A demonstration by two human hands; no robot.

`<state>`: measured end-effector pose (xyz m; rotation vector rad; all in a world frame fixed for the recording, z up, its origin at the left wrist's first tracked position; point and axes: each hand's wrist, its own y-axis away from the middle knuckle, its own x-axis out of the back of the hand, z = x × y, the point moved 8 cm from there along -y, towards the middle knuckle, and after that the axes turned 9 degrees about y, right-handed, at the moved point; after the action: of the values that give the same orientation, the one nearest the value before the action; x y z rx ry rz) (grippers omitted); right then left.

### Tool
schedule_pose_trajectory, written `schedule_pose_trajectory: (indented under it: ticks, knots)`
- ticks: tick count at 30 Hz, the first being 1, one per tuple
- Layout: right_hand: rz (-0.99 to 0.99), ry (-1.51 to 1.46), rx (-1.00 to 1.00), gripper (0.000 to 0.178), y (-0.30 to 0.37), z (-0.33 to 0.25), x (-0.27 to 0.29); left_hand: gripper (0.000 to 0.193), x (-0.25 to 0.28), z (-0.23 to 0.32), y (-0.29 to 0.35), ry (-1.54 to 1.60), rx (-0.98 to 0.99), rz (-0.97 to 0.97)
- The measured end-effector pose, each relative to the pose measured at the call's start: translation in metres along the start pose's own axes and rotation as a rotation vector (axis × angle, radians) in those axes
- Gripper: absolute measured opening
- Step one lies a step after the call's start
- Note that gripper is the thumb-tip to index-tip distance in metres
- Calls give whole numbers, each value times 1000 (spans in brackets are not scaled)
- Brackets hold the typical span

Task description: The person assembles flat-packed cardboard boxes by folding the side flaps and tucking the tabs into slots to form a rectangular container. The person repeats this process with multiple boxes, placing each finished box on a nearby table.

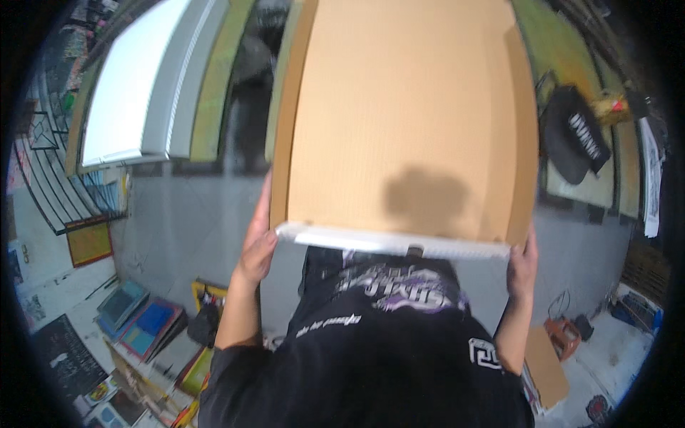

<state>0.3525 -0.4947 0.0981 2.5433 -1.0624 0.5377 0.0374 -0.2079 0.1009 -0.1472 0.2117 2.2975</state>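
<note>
A shallow cardboard box point(399, 121) fills the upper middle of the view, brown inside with low side walls and a white near edge. Nothing lies in it except a dark round shadow. My left hand point(258, 255) grips its near left corner, the thumb by the white edge and the fingers along the outer side. At the near right corner, my right hand point(523, 269) holds the box the same way. The undersides of both hands' grips are partly hidden by the cardboard. The box is held up in front of my black shirt.
White flat boards or sheets point(132, 93) lie stacked at the left on a worn surface. To the right is a black cap point(574, 135). A black wire rack point(61, 178) stands far left. Flat frames point(146, 324) and an orange-brown object point(564, 339) sit low down.
</note>
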Motion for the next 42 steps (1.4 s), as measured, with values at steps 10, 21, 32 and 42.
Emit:
schedule_pose_trajectory:
  ticks: [10, 21, 32, 42]
  knots:
    - [-18, 374, 229, 60, -85, -82, 7, 65, 13, 56, -136, -167, -15, 3]
    - [201, 456, 152, 43, -307, -111, 2, 24, 73, 50, -369, -794, -81, 342]
    - [131, 260, 77, 35, -334, -94, 4, 37, 43, 56, -362, -658, -170, 135]
    - [6, 382, 102, 33, -327, -99, -4, 37, 27, 56, -350, -755, -106, -86]
